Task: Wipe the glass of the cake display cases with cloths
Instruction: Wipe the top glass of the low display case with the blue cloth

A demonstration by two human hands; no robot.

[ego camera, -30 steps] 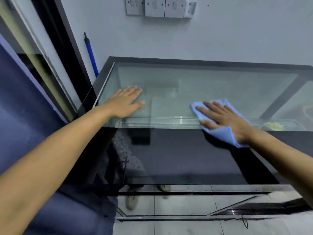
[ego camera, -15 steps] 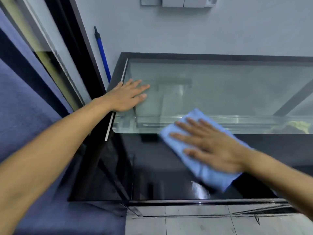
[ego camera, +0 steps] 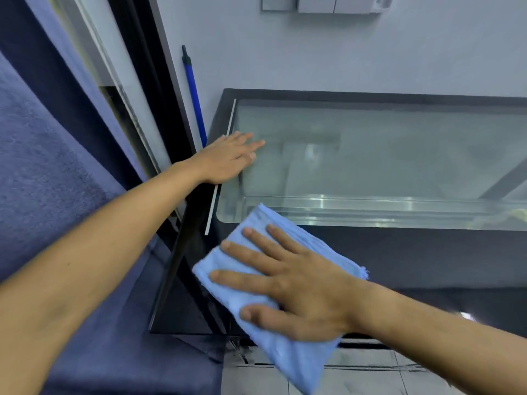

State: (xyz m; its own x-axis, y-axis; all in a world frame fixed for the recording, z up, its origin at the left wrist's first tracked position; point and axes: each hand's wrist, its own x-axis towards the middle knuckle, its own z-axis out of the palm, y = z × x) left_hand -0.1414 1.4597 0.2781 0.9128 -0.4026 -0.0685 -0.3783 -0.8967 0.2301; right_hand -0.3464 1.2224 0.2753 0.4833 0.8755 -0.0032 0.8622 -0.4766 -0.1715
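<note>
Cake display case (ego camera: pixel 370 94): dark-framed glass case against a pale wall, cut off at the right edge of view. Clear top pane toward the back; dark, reflective front glass sloping down toward the floor tiles. Interior hazy behind reflections; only a shelf edge and a yellowish item (ego camera: pixel 513 215) at far right, too indistinct to name.

Blue cloth (ego camera: pixel 288 354): folded microfibre, lying flat on the front glass near the case's left front corner; upper corner reaching the border of the clear pane, lower end hanging past the bottom edge over the tiles. Middle part hidden under the hand.

Right hand (ego camera: pixel 302 286): palm down on the cloth, fingers spread and straight, pressing rather than gripping. Forearm cut off at the lower right.

Left hand (ego camera: pixel 228 161): flat, fingers extended and close together, resting on the left edge of the top pane, partly over the dark frame and its light metal strip. Nothing held.

Blue pole (ego camera: pixel 194 95): black-tipped handle leaning upright in the gap between the case's left side and the wall; lower end hidden behind the case and the left hand.

Wall switches (ego camera: pixel 328 4): grey plates at the top edge, cut off.

Dark blue fabric (ego camera: pixel 42 181): filling the left of view; nature unclear.
</note>
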